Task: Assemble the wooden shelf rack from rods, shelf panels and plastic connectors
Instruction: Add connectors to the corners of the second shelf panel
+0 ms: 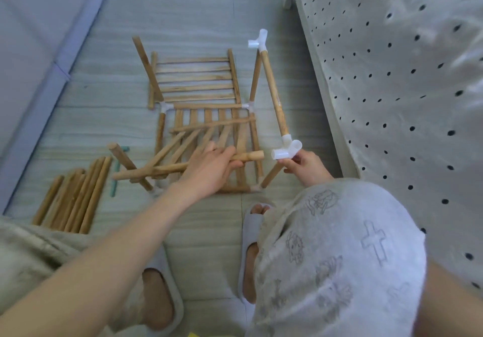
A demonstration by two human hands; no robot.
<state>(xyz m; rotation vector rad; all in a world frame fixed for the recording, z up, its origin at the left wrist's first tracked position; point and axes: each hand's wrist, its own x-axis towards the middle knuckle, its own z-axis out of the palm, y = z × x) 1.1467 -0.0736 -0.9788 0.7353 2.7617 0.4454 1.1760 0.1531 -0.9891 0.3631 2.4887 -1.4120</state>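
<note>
A person is crouching on a pale wood-grain floor (198,232), seen from above, wearing grey slippers (251,234) and patterned grey trousers (339,258).

The left hand (209,172) is reaching forward, its fingers curled round a wooden rod (248,156) lying almost level, the rod's free end pointing right toward a white plastic connector (286,151). The right hand (304,165) is pinching that connector from below with its fingertips. The rod's end and the connector's open socket are near each other but not yet joined.

From the connector a long rod (273,88) is rising away to a second connector (258,40) at its far end, and a short rod (270,176) is slanting down to the base frame on the floor.

Beneath the hands, a slatted shelf panel (209,127) is sitting tilted inside the partly built frame. Beyond it a second slatted panel (196,80) is lying flat on the floor.

At the near left, a bundle of spare rods (73,193) is lying side by side, with a small green tool (117,172) just beside them.

A spotted white cloth (392,75) is hanging at the right; a grey mat (39,49) is lying at the far left.
</note>
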